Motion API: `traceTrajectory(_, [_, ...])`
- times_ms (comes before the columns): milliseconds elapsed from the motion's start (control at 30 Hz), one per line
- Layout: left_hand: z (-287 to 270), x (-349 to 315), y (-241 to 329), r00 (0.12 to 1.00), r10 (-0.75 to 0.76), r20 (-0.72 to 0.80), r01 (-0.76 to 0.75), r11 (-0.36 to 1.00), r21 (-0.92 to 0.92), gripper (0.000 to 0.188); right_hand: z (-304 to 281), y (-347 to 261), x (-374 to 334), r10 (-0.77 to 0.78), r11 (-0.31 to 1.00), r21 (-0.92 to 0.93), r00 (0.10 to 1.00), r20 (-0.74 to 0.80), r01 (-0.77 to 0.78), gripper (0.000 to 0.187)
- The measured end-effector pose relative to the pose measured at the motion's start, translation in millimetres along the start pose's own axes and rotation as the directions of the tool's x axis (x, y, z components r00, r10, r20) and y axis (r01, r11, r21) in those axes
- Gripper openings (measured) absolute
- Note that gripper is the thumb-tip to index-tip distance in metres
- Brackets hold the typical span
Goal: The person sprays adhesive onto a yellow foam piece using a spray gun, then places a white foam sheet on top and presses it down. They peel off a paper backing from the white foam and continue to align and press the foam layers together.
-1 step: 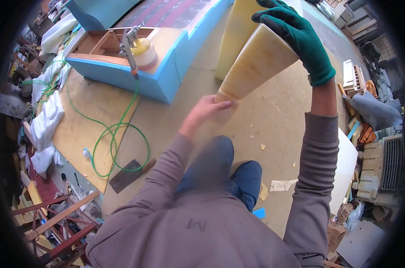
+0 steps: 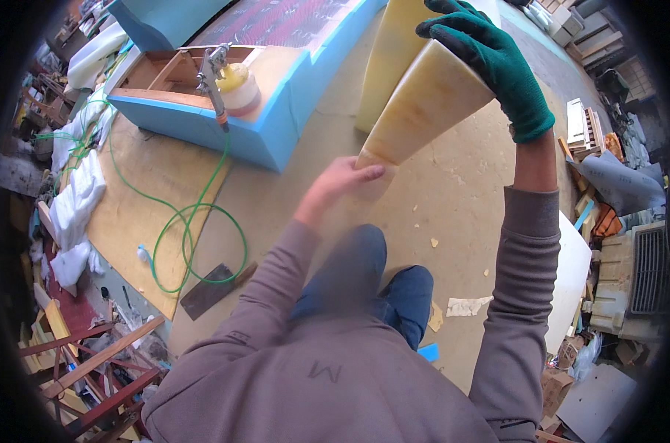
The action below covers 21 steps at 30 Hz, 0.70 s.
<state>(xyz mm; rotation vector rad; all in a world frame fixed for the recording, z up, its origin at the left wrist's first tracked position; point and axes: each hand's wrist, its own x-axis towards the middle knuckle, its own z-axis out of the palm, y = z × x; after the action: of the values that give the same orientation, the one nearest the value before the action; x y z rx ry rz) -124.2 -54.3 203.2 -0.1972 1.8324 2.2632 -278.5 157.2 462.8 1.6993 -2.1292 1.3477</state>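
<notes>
My bare left hand [image 2: 342,181] grips the narrow lower end of a cream-yellow foam piece [image 2: 431,103], thumb on its near face. Higher up, my right hand [image 2: 482,63], in a green glove with dark fingers, has its fingers curled over the wide top end of the same foam. Brownish stains mark the near face, which widens toward the top. Just behind stands a paler yellow foam face [image 2: 390,63]; whether it belongs to the same piece, I cannot tell.
A blue foam-covered frame [image 2: 276,133] lies at upper left, with a spray gun [image 2: 215,81] and its yellowish cup on it. A green hose [image 2: 191,236] coils over the floor near a dark flat block [image 2: 209,290]. Scrap heaps line both sides.
</notes>
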Motion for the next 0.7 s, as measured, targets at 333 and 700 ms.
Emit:
traceTrajectory(333, [13.1,15.8,-26.5,0.992,-0.031,-0.125,0.027,0.999,-0.031,0.051,9.5,2.4,2.4,-0.027,0.995,-0.095,1.0,-0.002,0.027,0.03])
traceTrajectory(700, [-8.0,8.1,-35.9,0.997,0.037,-0.07,-0.031,0.996,0.081,0.056,4.7,10.6,5.6,-0.119,0.979,-0.164,0.993,0.01,0.119,0.029])
